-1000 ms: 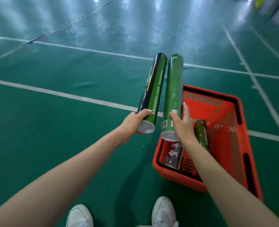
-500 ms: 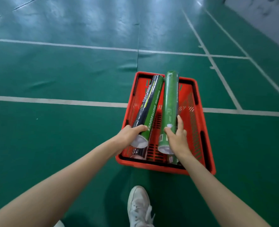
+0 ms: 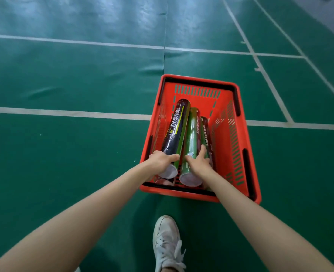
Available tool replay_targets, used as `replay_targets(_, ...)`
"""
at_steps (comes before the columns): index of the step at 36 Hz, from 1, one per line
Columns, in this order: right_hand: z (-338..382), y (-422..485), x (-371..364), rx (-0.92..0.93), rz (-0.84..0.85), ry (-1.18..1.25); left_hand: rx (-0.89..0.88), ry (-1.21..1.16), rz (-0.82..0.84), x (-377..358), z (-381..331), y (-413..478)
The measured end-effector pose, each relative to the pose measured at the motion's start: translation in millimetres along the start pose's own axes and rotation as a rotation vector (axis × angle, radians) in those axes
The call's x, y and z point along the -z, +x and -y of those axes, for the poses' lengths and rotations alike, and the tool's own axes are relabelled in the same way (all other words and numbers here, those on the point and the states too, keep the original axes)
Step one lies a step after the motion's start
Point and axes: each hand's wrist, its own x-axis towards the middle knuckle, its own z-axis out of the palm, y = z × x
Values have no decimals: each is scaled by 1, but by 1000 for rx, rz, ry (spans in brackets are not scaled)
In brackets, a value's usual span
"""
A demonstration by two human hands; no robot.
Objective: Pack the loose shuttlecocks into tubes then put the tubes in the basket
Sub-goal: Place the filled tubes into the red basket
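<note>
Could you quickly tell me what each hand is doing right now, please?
Left hand: gripping the black-and-green tube.
Right hand: gripping the green tube.

Overhead light glares off the far green floor (image 3: 83, 16); soft shadows pool near the basket (image 3: 231, 122); wide-angle edges bend.

The green court floor (image 3: 64, 154) fills the frame and is crossed by white lines (image 3: 68, 113). A mat seam (image 3: 164, 36) runs down from upper centre. The red basket (image 3: 198, 77) stands on the floor right of centre. A white shoe (image 3: 167, 244) rests at bottom centre.
</note>
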Motion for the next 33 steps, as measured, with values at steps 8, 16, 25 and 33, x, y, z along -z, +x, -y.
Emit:
replay_targets(8,-11,10,0,-38,44,-140,77,64,-33,-12,-3,11)
replay_targets(16,-28,13,10,-19,64,-159,5,336,-86,-24,3,8)
replay_targets(25,-30,19,2,36,123,-214,-518,829,-318,-12,8,8)
replay_targets(33,-31,16,2,107,118,-354,-586,831,-226,-7,21,10)
